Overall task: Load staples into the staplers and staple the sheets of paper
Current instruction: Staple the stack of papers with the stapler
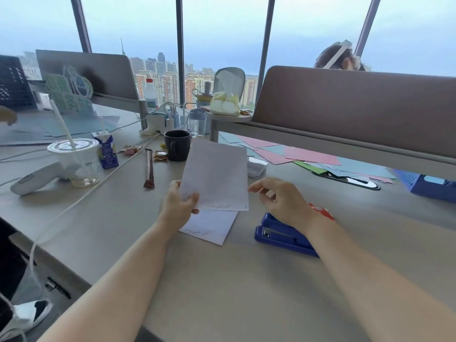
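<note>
L hand point(177, 206) pinches the raised sheet point(217, 178) by its lower-left corner, R hand point(281, 201) hovers loose & empty off its right edge, blue stapler point(278, 236) flat on the tabletop point(222, 280) just under R wrist, long axis roughly left-right, mouth left, so R's nearer.

You held the white sheet of paper point(217, 176) up in your left hand point(177, 206), above a second white sheet point(212, 228) lying flat on the grey desk point(222, 280). Your right hand point(278, 201) hung just right of the raised sheet, over the blue plastic stapler point(281, 234) that lay right of the flat one. The black ceramic mug point(177, 145) stood behind the raised sheet, the clear plastic cup with a straw point(79, 161) well to the left, and the spread of pink, blue and green paper point(308, 156) at the right rear.
</note>
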A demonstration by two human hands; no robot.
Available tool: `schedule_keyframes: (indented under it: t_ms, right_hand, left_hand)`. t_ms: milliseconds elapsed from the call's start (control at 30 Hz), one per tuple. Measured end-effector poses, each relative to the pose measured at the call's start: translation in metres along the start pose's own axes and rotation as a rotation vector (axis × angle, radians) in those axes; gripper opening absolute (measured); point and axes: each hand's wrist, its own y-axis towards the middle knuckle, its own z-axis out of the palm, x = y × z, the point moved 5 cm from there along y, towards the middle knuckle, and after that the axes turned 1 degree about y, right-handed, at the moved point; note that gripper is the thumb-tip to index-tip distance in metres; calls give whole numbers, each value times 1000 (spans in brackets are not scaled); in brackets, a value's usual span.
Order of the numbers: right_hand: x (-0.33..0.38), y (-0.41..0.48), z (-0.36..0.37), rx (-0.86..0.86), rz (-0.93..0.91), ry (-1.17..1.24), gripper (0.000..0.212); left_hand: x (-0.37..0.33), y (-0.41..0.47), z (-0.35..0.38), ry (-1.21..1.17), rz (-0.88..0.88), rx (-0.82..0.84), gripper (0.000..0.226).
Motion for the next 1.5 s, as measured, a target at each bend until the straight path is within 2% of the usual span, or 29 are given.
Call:
schedule_keyframes:
  t_ms: [133, 233, 300, 367, 500, 633, 767, 833, 933, 1000, 1267, 1367, 1433, 1467, 1500]
  right_hand:
    - [8, -5, -4, 1, -122, -134, 22]
    - [16, -9, -18, -89, -164, -100, 11]
    - [17, -13, -28, -134, -154, -33, 11]
    - [16, -17, -40, -192, -115, 44, 13]
    - [19, -26, -63, -271, -61, 96, 13]
    - [20, -38, -89, -360, -39, 180, 9]
    - [16, -51, -108, -420, 29, 322, 22]
    - [13, -58, -113, -412, 84, 302, 21]
    - [5, -71, -118, -394, 171, 312, 30]
    - [-1, -80, -122, -400, 231, 339, 38]
    - [-8, -115, -141, -441, 242, 395, 39]
    - [-8, -134, -155, -426, 224, 349, 16]
    - [-13, -147, -162, -379, 259, 228, 4]
    - [-17, -155, -166, -367, 289, 159, 7]
    - [-23, -163, -171, -378, 319, 86, 19]
  left_hand:
    - [-5, 0, 7, -91, -41, 79, 26]
    - [-15, -3, 17, -168, -79, 183, 32]
    - [-25, -6, 22, -193, -83, 203, 39]
    - [-35, -8, 27, -158, -30, 186, 44]
    - [-69, -18, 40, 6, 172, 91, 27]
    - [-107, -43, 64, -33, 386, 155, 26]
    - [-127, -60, 82, -16, 553, 199, 16]
    - [-134, -67, 90, -32, 579, 226, 8]
    - [-140, -76, 100, -82, 577, 240, 28]
    - [-142, -82, 107, -91, 594, 259, 31]
    - [-154, -95, 135, -89, 637, 311, 21]
    - [-165, -103, 146, -106, 658, 292, 27]
    - [-175, -109, 153, -139, 664, 279, 22]
    - [-180, -112, 157, -163, 668, 273, 16]
    - [-186, -116, 161, -188, 678, 262, 12]
